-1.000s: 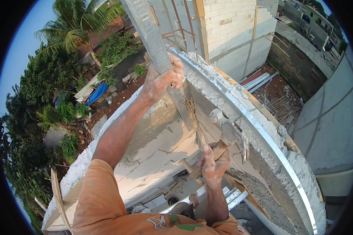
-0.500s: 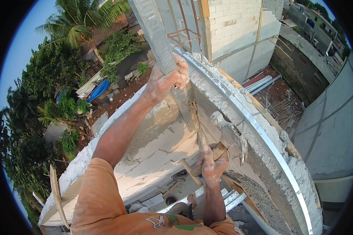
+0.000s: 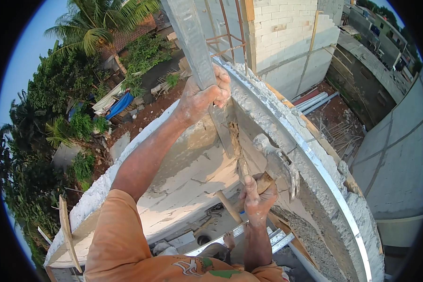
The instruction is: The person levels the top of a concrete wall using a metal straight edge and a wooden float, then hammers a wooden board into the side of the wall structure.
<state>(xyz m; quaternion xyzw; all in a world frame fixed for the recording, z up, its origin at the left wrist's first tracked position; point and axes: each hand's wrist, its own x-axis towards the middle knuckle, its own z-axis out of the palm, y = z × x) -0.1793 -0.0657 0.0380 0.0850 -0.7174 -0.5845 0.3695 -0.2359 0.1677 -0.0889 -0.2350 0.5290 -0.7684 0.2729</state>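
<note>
Since the earlier frame the view has turned a little, so the left hand (image 3: 204, 97) and the metal bar (image 3: 187, 42) sit slightly farther right in it; both grips look unchanged. The left hand is wrapped firmly around the bar, its fingers curled over the far side, near the corner where the left wall (image 3: 96, 190) meets the right wall (image 3: 369, 225). Gripped there, above its lower end, the bar is probably being kept steady along that corner; whether that end touches the wall cannot be told.

The right hand (image 3: 258, 201) is closed around the wooden handle (image 3: 264, 182) of a claw hammer (image 3: 279, 163), inside the right wall and below its top edge. It holds close under the hammer's head, which likely gives more control than a long swing. The thumb points up toward the corner, beside a thin piece whose nature is unclear. A shiny metal strip (image 3: 356, 235) follows the right wall's top edge, perhaps as a guide for that rim.
</note>
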